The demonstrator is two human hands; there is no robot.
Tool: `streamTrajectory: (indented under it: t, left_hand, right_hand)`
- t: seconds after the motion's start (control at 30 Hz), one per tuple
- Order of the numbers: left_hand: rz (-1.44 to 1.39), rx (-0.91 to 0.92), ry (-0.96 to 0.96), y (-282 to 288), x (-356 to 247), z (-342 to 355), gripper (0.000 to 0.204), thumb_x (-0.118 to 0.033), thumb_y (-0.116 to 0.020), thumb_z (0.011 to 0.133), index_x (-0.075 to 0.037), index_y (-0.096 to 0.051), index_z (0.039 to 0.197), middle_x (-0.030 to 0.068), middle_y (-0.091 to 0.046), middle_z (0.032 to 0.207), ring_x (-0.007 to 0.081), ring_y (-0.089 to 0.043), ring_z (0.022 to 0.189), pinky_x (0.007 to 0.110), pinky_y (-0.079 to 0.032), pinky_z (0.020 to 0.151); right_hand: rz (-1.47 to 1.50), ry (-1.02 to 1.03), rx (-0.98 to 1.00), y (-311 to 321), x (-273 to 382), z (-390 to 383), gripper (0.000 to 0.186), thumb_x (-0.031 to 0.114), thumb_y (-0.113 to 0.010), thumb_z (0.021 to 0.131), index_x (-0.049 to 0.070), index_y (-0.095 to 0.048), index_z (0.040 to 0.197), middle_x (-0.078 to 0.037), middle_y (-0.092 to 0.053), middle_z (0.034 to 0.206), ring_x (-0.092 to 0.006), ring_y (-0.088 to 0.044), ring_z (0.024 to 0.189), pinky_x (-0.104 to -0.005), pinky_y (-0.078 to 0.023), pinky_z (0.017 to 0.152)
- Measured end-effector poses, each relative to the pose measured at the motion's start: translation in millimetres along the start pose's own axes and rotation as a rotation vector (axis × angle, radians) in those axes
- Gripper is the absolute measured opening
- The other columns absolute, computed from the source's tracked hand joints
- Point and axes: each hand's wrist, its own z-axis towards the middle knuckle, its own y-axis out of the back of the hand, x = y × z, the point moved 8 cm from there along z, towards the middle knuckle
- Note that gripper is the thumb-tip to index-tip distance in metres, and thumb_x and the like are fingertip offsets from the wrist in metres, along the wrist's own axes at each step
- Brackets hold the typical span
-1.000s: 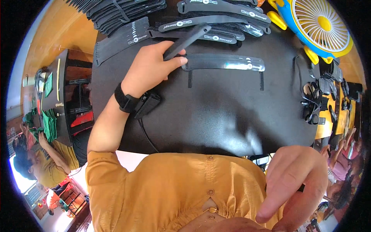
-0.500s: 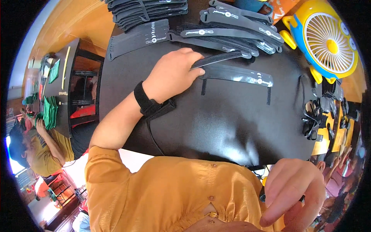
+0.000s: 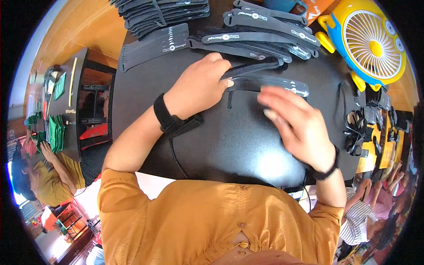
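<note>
My left hand (image 3: 198,84) pinches the near end of a dark fabric strap (image 3: 254,66), which runs off to the right toward the pile. Just below it, a flat black strap (image 3: 269,82) with white print lies on the dark table (image 3: 212,145), its left end at my left fingertips. A short thin black strip (image 3: 229,100) hangs down from that left end. My right hand (image 3: 300,128) is over the table, right of the middle, with nothing visible in it. Its fingers are stretched out and slightly blurred, pointing at the flat strap and covering part of it.
Bundled dark straps (image 3: 161,17) and a fanned stack of straps (image 3: 154,46) lie at the far left. A loose pile of straps (image 3: 265,26) is behind my hands. A yellow and blue fan (image 3: 373,46) stands at the far right. A person (image 3: 55,176) sits at left.
My right hand has come up from the lower right, near my body, to above the table by the flat strap. My left hand keeps its pinch with almost no movement.
</note>
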Motion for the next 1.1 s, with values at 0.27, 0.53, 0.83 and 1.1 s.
streamTrajectory:
  t: [0.27,0.53,0.83,1.1]
  left_hand:
    - [-0.040,0.006,-0.065,2.4,-6.0,4.9,0.024,-0.012,-0.067,0.085,0.002,-0.060,0.103,0.0188,-0.061,0.100,0.0399,-0.059,0.095,0.042,-0.049,0.083]
    - [-0.045,-0.005,-0.079,12.0,-27.3,1.1,0.026,-0.015,-0.066,0.087,0.003,-0.057,0.104,0.0212,-0.061,0.097,0.0408,-0.060,0.092,0.042,-0.049,0.079]
    - [-0.095,0.101,0.201,6.1,10.8,8.7,0.033,-0.026,-0.070,0.087,0.003,-0.063,0.103,0.0207,-0.067,0.088,0.0333,-0.066,0.082,0.037,-0.049,0.075]
    - [-0.117,0.124,0.218,3.2,14.8,10.2,0.036,-0.031,-0.074,0.083,0.002,-0.067,0.097,0.0183,-0.068,0.083,0.0276,-0.067,0.077,0.035,-0.050,0.072]
  right_hand:
    - [-0.072,-0.118,0.050,-23.3,-38.0,2.1,0.052,0.011,-0.061,0.089,0.006,-0.046,0.138,-0.018,-0.054,0.136,-0.0332,-0.060,0.114,-0.0396,-0.053,0.093]
    - [-0.107,-0.160,0.068,-25.3,-39.6,-1.2,0.053,0.009,-0.062,0.088,0.006,-0.047,0.139,-0.016,-0.054,0.137,-0.0312,-0.062,0.113,-0.0376,-0.055,0.090]
    - [-0.087,-0.119,0.031,-25.8,-38.8,-2.3,0.051,0.008,-0.061,0.088,0.006,-0.049,0.137,-0.015,-0.053,0.138,-0.0298,-0.060,0.116,-0.0368,-0.052,0.095]
    - [-0.123,-0.193,0.030,-21.4,-41.3,-7.4,0.050,0.010,-0.062,0.087,0.007,-0.051,0.136,-0.012,-0.053,0.140,-0.0298,-0.061,0.114,-0.0374,-0.053,0.092]
